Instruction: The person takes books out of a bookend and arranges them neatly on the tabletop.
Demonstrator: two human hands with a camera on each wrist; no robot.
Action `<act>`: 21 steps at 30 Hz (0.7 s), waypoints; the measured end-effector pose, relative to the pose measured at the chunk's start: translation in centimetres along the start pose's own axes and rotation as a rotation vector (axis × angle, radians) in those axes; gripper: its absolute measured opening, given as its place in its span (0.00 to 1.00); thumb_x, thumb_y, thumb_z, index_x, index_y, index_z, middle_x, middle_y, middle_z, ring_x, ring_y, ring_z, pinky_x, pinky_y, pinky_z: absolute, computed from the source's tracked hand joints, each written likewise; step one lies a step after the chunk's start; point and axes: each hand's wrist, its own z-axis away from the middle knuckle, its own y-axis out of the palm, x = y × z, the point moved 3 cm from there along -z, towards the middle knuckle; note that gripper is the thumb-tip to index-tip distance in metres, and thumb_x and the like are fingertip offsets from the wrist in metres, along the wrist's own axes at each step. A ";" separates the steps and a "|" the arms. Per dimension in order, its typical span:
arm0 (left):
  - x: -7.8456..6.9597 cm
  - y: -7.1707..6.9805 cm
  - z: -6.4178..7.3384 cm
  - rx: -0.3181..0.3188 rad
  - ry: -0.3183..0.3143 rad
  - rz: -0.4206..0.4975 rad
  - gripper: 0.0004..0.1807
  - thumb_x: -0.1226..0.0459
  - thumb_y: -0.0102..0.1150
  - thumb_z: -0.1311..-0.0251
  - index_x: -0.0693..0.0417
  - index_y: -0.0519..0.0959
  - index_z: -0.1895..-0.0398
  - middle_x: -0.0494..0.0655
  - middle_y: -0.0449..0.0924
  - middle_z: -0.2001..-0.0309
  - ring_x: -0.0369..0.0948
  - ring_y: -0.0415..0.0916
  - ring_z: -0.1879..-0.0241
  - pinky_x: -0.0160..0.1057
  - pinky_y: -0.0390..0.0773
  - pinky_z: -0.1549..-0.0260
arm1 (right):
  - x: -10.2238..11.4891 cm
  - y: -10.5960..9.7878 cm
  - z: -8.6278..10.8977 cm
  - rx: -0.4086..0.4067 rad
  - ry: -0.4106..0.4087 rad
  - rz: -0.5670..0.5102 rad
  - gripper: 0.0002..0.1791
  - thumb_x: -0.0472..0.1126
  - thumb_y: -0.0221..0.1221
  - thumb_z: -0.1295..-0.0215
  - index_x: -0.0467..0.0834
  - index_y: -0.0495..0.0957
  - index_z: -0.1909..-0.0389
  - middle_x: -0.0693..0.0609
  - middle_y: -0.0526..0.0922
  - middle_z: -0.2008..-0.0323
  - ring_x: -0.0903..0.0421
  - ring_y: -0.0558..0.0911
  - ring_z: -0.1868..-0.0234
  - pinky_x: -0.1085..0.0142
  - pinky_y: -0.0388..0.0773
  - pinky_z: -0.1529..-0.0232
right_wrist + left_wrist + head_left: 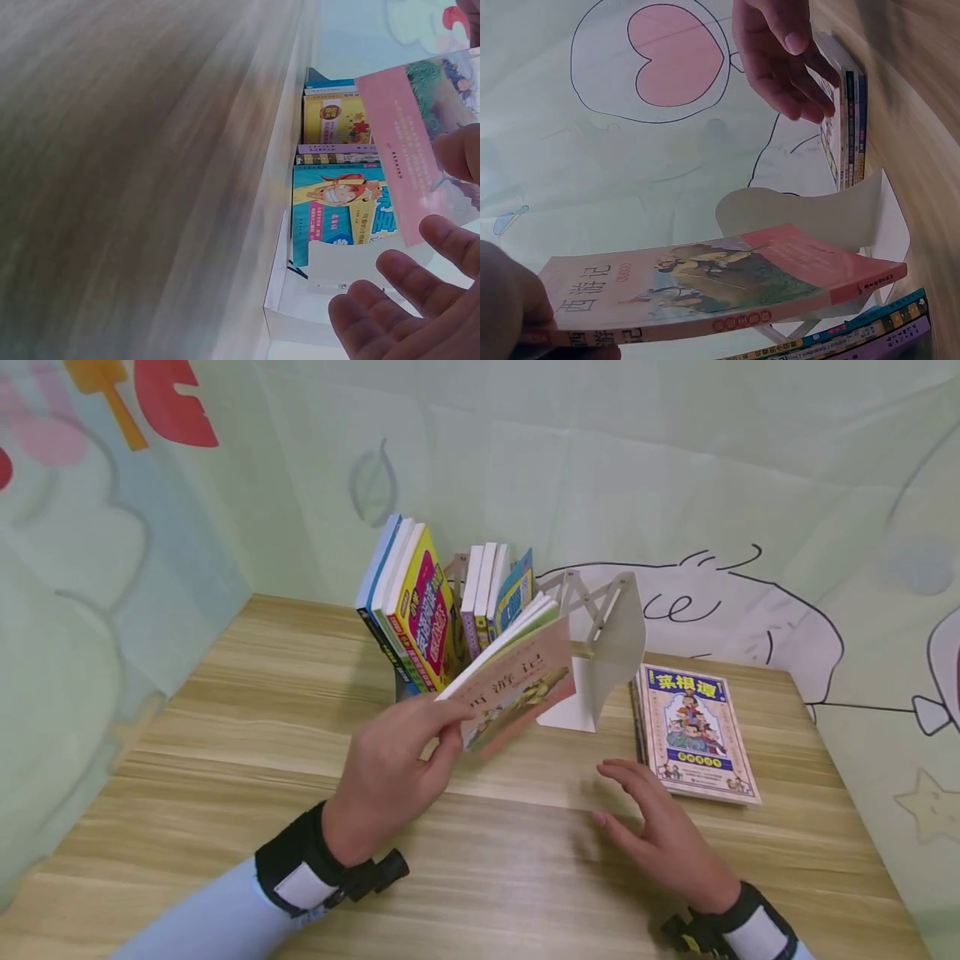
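My left hand [401, 768] pinches a pink paperback book [525, 685] by one end, thumb on its cover. In the left wrist view the pink book [705, 289] shows Chinese characters and a painted scene. It is held tilted, above the table and in front of a white expandable bookend rack [618, 643]. My right hand [660, 835] hovers over the table with fingers spread and nothing in it, near a stack of books [693, 735]. In the right wrist view the right fingers [420, 285] overlap the pink book's lower edge.
Upright books [420, 610] lean at the rack's left section, and thinner ones [487, 593] stand in the middle section. The rack's right section has a white end plate. A printed cloth [675, 460] hangs behind the wooden table [262, 735].
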 end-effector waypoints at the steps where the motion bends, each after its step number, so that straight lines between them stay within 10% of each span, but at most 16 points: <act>1: -0.2 -0.1 0.1 -0.003 0.009 0.001 0.11 0.75 0.63 0.45 0.58 0.84 0.59 0.50 0.87 0.64 0.40 0.82 0.68 0.39 0.84 0.74 | 0.0 0.0 0.0 0.000 0.000 0.000 0.31 0.45 0.65 0.33 0.49 0.67 0.31 0.49 0.70 0.33 0.53 0.71 0.34 0.50 0.73 0.37; 21: -3.9 -0.5 1.4 0.086 0.232 0.166 0.10 0.66 0.51 0.30 0.52 0.82 0.55 0.49 0.87 0.58 0.41 0.85 0.61 0.38 0.85 0.64 | 0.6 -0.4 -0.1 -0.107 -0.110 -0.177 0.51 0.34 0.73 0.46 0.49 0.55 0.24 0.50 0.63 0.26 0.57 0.66 0.28 0.75 0.66 0.33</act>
